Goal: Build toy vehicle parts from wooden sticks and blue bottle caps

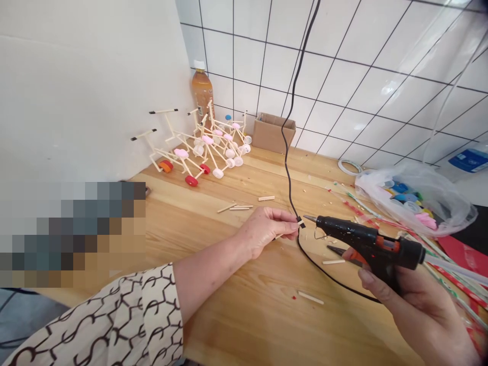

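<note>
My left hand (pixel 265 229) pinches a thin wooden stick with black tips (pixel 301 222) between thumb and fingers, just above the table. A black hot glue gun (pixel 353 233) is in my right hand (pixel 427 300), which wraps round its handle. The gun's metal nozzle points left and reaches right up to the black-tipped end of the stick; whether they touch I cannot tell. Beneath the gun lies a dark pointed tool (pixel 337 250), partly hidden by it. Loose short sticks (pixel 310 297) lie on the wooden table around both hands.
Several small stick-built tricycles (pixel 181 152) with bottle-cap wheels stand at the back left, before a tea bottle (pixel 202 91). A cardboard box (pixel 273 133) is against the tiled wall. A black cord (pixel 293 96) hangs down. On the right are a tape roll (pixel 349 166) and a plastic bag of caps (pixel 415 201).
</note>
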{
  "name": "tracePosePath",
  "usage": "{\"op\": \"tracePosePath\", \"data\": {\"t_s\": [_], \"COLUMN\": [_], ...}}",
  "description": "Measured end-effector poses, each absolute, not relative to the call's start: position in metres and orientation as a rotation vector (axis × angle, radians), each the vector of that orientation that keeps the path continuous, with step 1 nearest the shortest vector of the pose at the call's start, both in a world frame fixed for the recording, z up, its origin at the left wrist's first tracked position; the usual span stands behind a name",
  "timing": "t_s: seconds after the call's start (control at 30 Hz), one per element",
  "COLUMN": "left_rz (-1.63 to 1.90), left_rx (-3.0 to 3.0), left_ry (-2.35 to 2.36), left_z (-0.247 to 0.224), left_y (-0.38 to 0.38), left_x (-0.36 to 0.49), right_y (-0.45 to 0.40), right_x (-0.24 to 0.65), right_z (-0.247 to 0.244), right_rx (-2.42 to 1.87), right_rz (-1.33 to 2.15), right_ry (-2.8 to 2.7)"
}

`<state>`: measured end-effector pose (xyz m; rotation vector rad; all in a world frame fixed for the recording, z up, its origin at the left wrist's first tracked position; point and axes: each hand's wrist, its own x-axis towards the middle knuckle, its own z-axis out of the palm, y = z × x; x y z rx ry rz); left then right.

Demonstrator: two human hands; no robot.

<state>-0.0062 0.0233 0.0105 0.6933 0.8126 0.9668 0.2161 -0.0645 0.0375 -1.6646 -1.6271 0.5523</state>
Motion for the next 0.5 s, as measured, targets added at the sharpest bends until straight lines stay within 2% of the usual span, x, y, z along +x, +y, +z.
{"op": "tracePosePath", "data": {"t_s": [0.5], "left_rz": [0.969], "left_rx": [0.750], "left_ry": [0.821], "left_z": [0.0144], "left_y": [0.0232], "left_x": [-0.0067], "right_y": [-0.0640], "right_x": [0.2067], "right_z": [0.0451], "right_rx": [-1.600], "right_rz": [0.403], "right_ry": [-1.775]}}
